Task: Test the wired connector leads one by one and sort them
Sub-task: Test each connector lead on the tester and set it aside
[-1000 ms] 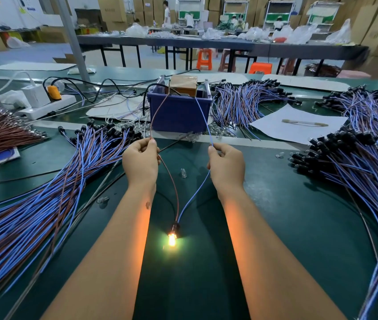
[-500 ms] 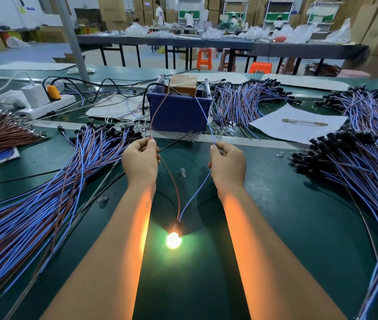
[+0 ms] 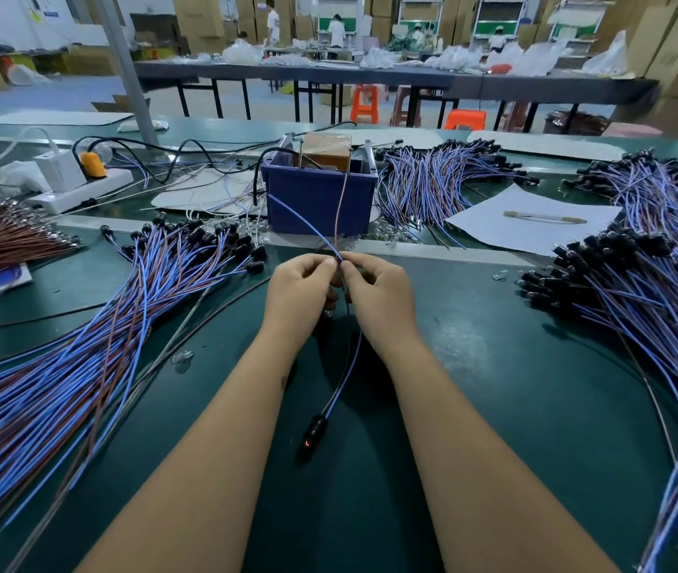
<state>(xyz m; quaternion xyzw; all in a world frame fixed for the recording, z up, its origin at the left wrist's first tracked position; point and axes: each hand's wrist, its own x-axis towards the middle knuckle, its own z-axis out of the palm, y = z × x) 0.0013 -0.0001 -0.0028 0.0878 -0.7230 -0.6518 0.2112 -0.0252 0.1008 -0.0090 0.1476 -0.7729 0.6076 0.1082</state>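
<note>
Green bench (image 3: pixel 473 366) | lead (image 3: pixel 343 378) lengthwise, connector (image 3: pixel 315 433) nearest | both hands (image 3: pixel 339 283) pinch far ends

White power strip (image 3: pixel 80 188), orange stools (image 3: pixel 364 103), paper sheet (image 3: pixel 535 229), cardboard boxes (image 3: pixel 198 14) behind

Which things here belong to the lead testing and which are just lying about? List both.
In the job:
- left hand and right hand, pinching one lead's wires
- the lead's black lamp holder
- blue bin with the test wires
- lead piles, left and right

Lying about:
- power strip
- paper sheet
- loose clear bulb
- brown wire bundle
</note>
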